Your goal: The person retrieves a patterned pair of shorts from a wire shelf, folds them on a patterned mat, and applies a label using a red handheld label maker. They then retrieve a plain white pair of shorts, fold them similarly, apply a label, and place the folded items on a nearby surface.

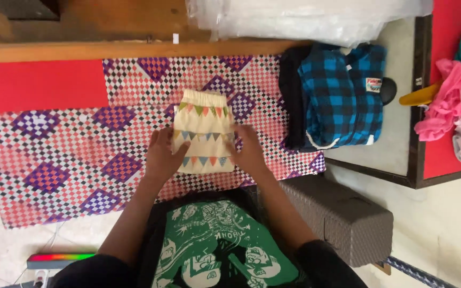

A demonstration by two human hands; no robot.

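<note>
Item: small cream folded garment (204, 131) with coloured pennant rows, at centre of checkered mat (70, 154), waistband toward 12 o'clock.
Left hand (162, 154): flat, fingers spread on garment's 9 o'clock edge, probably pinning fold.
Right hand (249, 149): flat against 3 o'clock edge; grip not evident.
Blue plaid folded stack (342, 96) lay at 2 o'clock, apart.
Mat bare toward 9 o'clock; dark woven box (342, 218) crowded 4 o'clock.
</note>
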